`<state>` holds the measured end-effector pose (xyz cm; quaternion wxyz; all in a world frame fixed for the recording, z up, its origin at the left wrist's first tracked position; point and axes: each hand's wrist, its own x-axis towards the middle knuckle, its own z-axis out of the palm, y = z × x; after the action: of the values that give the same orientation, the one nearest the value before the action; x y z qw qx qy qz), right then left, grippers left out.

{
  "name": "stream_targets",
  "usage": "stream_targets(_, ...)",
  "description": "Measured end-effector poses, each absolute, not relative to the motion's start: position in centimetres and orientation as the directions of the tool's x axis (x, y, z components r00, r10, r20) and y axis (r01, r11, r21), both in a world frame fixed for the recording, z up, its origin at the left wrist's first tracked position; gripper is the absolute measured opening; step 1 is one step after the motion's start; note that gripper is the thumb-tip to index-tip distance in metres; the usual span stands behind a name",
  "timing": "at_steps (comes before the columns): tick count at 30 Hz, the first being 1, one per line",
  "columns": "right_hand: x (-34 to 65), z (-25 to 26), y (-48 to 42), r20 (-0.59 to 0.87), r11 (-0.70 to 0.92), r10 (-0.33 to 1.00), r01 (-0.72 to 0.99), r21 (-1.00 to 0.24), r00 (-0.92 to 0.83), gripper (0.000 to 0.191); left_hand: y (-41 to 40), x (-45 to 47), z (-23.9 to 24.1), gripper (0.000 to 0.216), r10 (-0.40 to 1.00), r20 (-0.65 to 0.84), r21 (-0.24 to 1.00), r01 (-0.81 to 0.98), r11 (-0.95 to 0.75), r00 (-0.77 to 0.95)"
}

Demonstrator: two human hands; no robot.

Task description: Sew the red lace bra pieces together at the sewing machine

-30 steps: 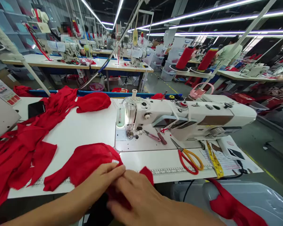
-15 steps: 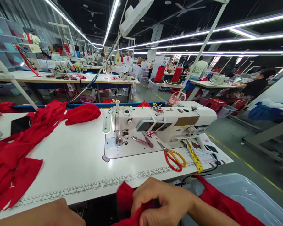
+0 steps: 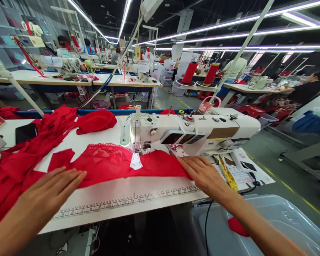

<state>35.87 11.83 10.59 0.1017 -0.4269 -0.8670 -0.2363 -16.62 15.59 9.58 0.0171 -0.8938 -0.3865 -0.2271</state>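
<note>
A red garment piece (image 3: 109, 165) with a lace edge lies spread across the sewing machine's bed, a white label (image 3: 136, 161) at its middle. My left hand (image 3: 61, 183) rests on its left end, fingers stretched flat. On its right end lies my right hand (image 3: 198, 170), fingers also stretched out and flat. Behind the fabric stands the white sewing machine (image 3: 197, 131); the label sits just below its needle area. The fabric and my right hand hide the scissors and small tools.
A heap of red fabric (image 3: 21, 163) covers the table's left side, beside a black phone (image 3: 26, 133). A yellow tape measure (image 3: 227, 172) hangs at the right. A ruler strip (image 3: 117, 202) runs along the front edge. A clear plastic bin (image 3: 277, 213) stands lower right.
Both hands have risen from the table's front edge onto the tabletop. The bunched red piece from my right hand now lies flat on the machine bed, and my hands have moved apart.
</note>
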Motion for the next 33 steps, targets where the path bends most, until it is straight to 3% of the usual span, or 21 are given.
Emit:
stream_targets(2,35.7,9.1,10.7,0.270,0.585,0.725,0.773,0.247,-0.634,0.060,13.7,-15.7,7.2,0.081,0.610,0.327,-0.087,0.666,-0.741,0.722)
stream_targets(4,35.1,9.0,9.5,0.179,0.629,0.749,0.770,0.109,-0.637,0.060,11.9,-14.4,6.3,0.082,0.618,0.248,-0.155,0.660,-0.735,0.746)
stream_targets(6,33.6,10.0,8.9,0.180,0.650,0.753,0.757,-0.059,-0.633,0.059,10.9,-12.6,7.0,0.072,0.593,0.259,-0.122,0.635,-0.763,0.762)
stream_targets(9,29.6,11.2,9.5,0.383,0.660,0.745,0.686,-0.307,-0.546,0.043,11.8,-8.4,8.6,0.055,0.517,0.363,0.027,0.546,-0.838,0.775)
stream_targets(11,26.5,10.3,10.8,0.464,0.667,0.739,0.628,-0.400,-0.489,0.036,13.5,-5.2,8.6,0.052,0.441,0.454,0.113,0.441,-0.890,0.774)
stream_targets(13,24.2,8.3,12.4,0.447,0.663,0.742,0.647,-0.377,-0.500,0.031,15.4,-2.5,7.3,0.052,0.449,0.434,0.153,0.427,-0.891,0.781)
stream_targets(15,23.4,6.2,13.8,0.422,0.648,0.749,0.694,-0.312,-0.510,0.030,16.6,-1.0,5.3,0.046,0.571,0.359,0.182,0.545,-0.818,0.738)
stream_targets(19,24.5,4.8,15.1,0.372,0.667,0.739,0.690,-0.282,-0.562,0.032,16.7,-1.0,2.8,0.056,0.735,0.242,0.236,0.696,-0.678,0.633)
stream_targets(24,24.5,6.7,15.0,0.419,0.688,0.726,0.572,-0.447,-0.545,0.037,15.9,-1.4,4.4,0.053,0.713,0.324,0.373,0.609,-0.700,0.621)
stream_targets(27,23.8,6.9,15.3,0.393,0.705,0.694,0.457,-0.543,-0.603,0.029,16.6,-1.6,4.9,0.045,0.673,0.326,0.437,0.525,-0.730,0.664)
stream_targets(33,24.6,6.7,16.2,0.120,0.627,0.701,0.527,-0.574,-0.703,0.047,18.6,-3.3,5.6,0.062,0.674,0.006,0.410,0.613,-0.675,0.739)
